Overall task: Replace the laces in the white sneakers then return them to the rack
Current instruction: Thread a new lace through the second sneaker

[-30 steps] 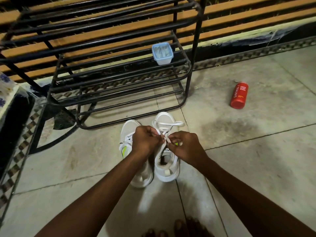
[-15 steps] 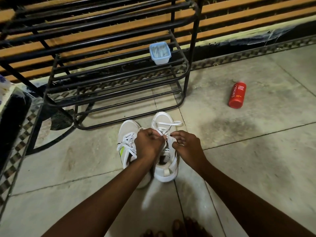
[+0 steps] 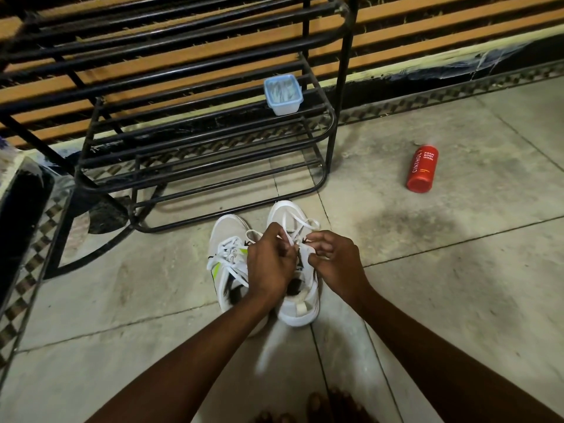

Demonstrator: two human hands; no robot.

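Toes (image 3: 320,404) at the bottom edge, bare, on the tiled floor (image 3: 457,285). Both forearms reach forward over it.

Left hand (image 3: 270,264): fingers curled, pinching a strand of the white lace (image 3: 305,222) at its fingertips. Right hand (image 3: 332,257): fingers also curled, pinching the same lace just beside the left hand (the exact strand under the thumb is blurred, cannot tell). The two hands sit close together, almost touching, above the eyelet area.

Laced sneaker (image 3: 300,306): white, upright on the floor, heel toward me, toe toward the rack. Loops of lace lie loose over its toe end. Second sneaker (image 3: 227,236): white with a yellow-green mark on its side, touching the first on its left, laces threaded and lying slack across the tongue. My left forearm covers its heel.

Rack (image 3: 328,138): black metal bars, several tiers, standing just beyond the sneakers' toes. Neither sneaker is on it. One small plastic tub (image 3: 283,94) with a blue rim sits on a middle tier near the right end.

Red bottle (image 3: 422,169): lying on its side on the floor, well to the right of the rack.
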